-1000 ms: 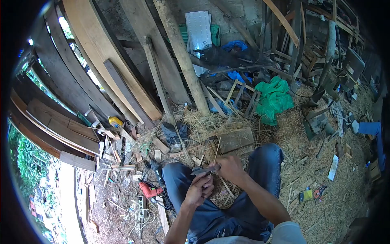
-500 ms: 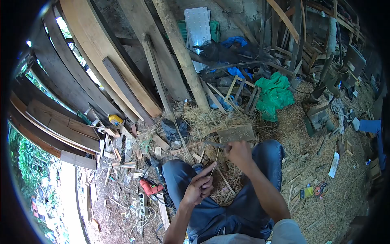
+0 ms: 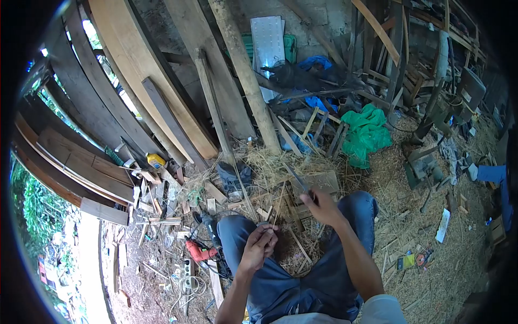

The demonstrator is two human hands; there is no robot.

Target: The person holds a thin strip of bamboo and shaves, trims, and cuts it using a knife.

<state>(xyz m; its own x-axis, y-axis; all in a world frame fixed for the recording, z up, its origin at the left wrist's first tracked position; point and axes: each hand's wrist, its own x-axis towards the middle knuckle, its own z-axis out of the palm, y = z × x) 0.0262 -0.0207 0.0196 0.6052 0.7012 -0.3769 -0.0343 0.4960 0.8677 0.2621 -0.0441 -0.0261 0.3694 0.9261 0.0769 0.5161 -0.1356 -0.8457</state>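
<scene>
The left hand [image 3: 261,244] is curled shut around the low end of a thin stick [image 3: 279,202], and the rest of the stick pokes up past the fingers. The right hand [image 3: 325,209] is wrapped around the back end of what looks like a knife [image 3: 298,179]. I cannot tell what its handle is like, because the hand hides it. The blade points up and away from the body, near the stick but not touching it

The stick is between the two knees, nearer to the left knee [image 3: 233,229]. If the blade came down too low on it, it could nick the left fingers, because they are close under the bare part. A hard push could snap the stick, as it looks so skinny. If it is not held tight, it could twist and make the blade slip. A big swing could also bump the right knee [image 3: 359,208], which is just beside the right hand

Farther out, a wooden block [image 3: 314,184] lies past the hands, and the blade tip could knock on it. By the left leg, a red drill [image 3: 200,251] lies near a loopy cord [image 3: 200,291] that could catch a foot
</scene>
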